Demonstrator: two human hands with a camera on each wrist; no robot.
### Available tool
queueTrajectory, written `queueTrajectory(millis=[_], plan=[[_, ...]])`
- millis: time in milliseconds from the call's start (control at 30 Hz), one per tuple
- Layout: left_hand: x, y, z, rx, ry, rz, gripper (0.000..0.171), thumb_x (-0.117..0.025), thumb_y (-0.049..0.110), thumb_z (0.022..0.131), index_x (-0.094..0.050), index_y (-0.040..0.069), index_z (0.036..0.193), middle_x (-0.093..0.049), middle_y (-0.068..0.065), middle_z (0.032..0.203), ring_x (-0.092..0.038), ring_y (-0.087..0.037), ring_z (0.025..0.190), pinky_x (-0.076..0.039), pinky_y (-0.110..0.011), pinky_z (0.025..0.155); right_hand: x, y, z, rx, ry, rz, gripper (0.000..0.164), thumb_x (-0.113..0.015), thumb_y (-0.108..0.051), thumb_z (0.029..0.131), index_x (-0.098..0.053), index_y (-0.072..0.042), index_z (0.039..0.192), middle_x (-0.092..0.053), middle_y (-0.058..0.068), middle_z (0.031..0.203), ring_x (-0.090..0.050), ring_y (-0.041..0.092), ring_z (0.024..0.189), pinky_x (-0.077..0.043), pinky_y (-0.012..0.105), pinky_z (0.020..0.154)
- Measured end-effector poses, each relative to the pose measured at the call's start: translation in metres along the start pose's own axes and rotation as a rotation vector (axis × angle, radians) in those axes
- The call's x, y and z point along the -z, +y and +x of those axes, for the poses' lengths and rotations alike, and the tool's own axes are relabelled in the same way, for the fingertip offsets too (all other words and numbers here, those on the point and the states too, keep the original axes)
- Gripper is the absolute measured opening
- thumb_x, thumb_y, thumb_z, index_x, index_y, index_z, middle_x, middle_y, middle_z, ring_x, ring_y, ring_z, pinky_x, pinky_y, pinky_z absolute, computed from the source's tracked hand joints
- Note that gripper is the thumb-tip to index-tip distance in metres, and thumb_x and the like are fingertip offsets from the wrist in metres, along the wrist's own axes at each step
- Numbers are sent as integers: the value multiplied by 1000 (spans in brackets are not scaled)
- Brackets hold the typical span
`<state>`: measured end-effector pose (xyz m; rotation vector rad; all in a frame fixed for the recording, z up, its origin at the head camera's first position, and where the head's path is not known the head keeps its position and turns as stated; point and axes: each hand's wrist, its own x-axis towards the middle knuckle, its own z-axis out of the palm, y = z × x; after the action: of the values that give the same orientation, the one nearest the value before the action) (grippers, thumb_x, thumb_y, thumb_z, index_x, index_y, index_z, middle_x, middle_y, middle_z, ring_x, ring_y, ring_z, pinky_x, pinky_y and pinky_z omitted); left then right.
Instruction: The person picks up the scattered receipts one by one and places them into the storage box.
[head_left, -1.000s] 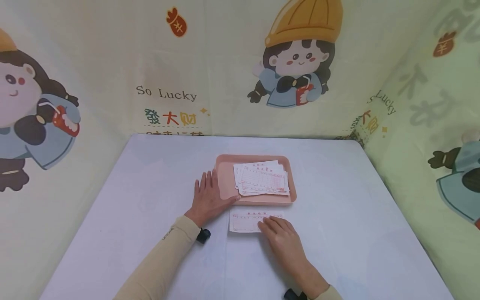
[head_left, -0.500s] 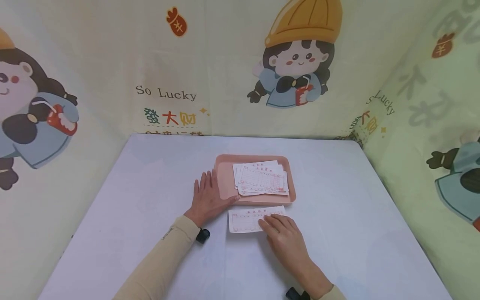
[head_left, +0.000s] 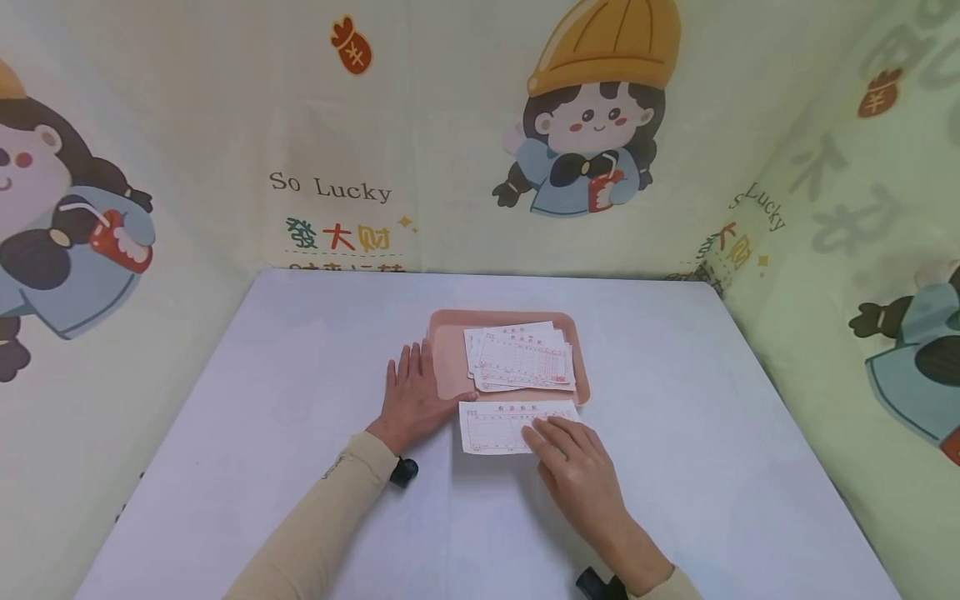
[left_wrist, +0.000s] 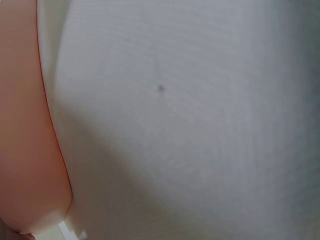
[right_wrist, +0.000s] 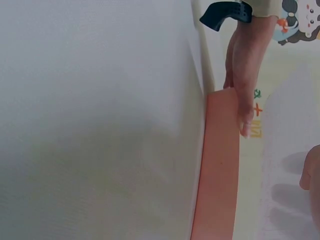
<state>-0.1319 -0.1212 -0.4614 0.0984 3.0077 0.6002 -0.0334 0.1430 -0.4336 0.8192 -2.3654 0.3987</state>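
Note:
A pink tray (head_left: 450,367) lies on the table with several overlapping printed slips (head_left: 525,358) inside it. My left hand (head_left: 411,404) rests at the tray's left side, fingers extended, thumb along the near edge. My right hand (head_left: 581,471) pinches one white slip with red print (head_left: 491,433), its fingers over the right part. The slip is off the table, at the tray's near edge. In the right wrist view its pale underside (right_wrist: 285,150) shows beside the tray's side wall (right_wrist: 220,170). The thumb is mostly hidden in the head view.
The white table (head_left: 300,333) extends on both sides of the tray. Cloth with cartoon prints (head_left: 450,125) hangs behind it and along the sides. A dark wrist camera (head_left: 404,472) sits at the left cuff, another (head_left: 600,583) near the right.
My right hand has lifted the slip from the table and brought it slightly forward, up to the tray's near edge. The left hand stays by the tray.

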Motion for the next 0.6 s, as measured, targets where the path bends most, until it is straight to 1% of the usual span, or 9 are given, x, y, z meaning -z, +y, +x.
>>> queueTrajectory(millis=[100,200,233,300,433,500,600], plan=[[0,1,0,1,5,-6,117,-55,74,83,-6,-2,158,-17,-27,163,-9,-43,153,-8,-62,122,0,3,2,-1,11,-1,62,-89,2,60,-72,-11,119,-74,10,115,-66,29,106,-55,44,88],[1,1,-1,12,-18,0,114,-52,72,85,-4,-1,158,-14,-26,163,-7,-42,154,-6,-60,122,-1,7,3,-4,24,5,62,-87,4,62,-71,-10,121,-73,12,117,-65,31,108,-53,45,89],[1,1,-1,15,-25,3,114,-51,73,85,-3,0,158,-14,-26,164,-6,-41,154,-6,-60,123,-2,8,4,-6,21,5,61,-85,5,64,-71,-9,121,-73,12,118,-65,31,109,-52,45,90],[1,1,-1,23,-36,9,114,-49,74,85,-1,1,158,-13,-25,164,-5,-40,154,-5,-59,123,-3,10,5,-11,11,-1,59,-83,5,68,-69,-9,124,-71,13,121,-64,32,111,-51,45,93],[1,1,-1,15,-22,-4,113,-52,71,85,-3,0,158,-15,-26,163,-8,-42,153,-7,-60,122,-7,14,8,-29,-33,-30,56,-78,6,75,-66,-8,128,-69,14,126,-62,32,117,-50,46,98],[1,2,-1,14,-21,-5,113,-53,70,85,-3,0,158,-15,-26,163,-8,-42,153,-7,-60,122,-8,15,9,-35,-53,-44,56,-76,7,77,-65,-8,130,-67,14,128,-61,33,120,-49,47,101],[1,2,-1,12,-19,-2,112,-53,70,85,-4,0,158,-15,-26,163,-8,-42,153,-7,-60,122,-11,17,10,-37,-62,-44,59,-76,10,76,-64,-7,131,-66,15,130,-61,33,122,-49,49,103]])
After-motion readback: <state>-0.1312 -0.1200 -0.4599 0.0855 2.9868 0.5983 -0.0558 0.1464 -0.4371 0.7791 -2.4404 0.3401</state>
